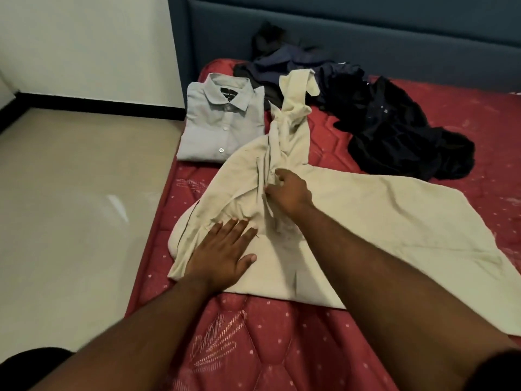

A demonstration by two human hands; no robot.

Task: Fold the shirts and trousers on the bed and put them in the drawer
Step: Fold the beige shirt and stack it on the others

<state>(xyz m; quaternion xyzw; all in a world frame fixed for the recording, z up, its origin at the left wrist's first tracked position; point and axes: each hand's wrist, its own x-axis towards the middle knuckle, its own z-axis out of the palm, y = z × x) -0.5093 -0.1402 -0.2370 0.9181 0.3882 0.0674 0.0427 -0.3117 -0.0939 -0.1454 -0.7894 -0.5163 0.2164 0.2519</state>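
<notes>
Floor [70, 193] lay at far left, beside the red mattress [282, 348]. At the mattress's left edge sat a grey shirt [220, 122], already folded, collar up, buttons showing. Just right of it and nearer the person, a beige garment [380, 221] lay spread and crumpled; whether shirt or trousers could not be told. One bunched part ran up toward the headboard [338, 29].

Left hand [222, 255] lay flat on the beige cloth's near-left part, fingers straight and together, thumb out, pressing it down and gripping nothing. Right hand [290, 190] sat at the bunched middle, fingers curled and pinching a gathered ridge of fabric.

Behind and to the right, a dark pile [380, 122] of unfolded clothes lay against the headboard, touching the beige garment's far end.

Judged step: straightening the beige garment before its first fold; one item done, several left. Drawer not in view.

Next move probably called for pulling the pinched ridge outward to flatten it while the left palm anchored the cloth, then laying the bunched part straight.
</notes>
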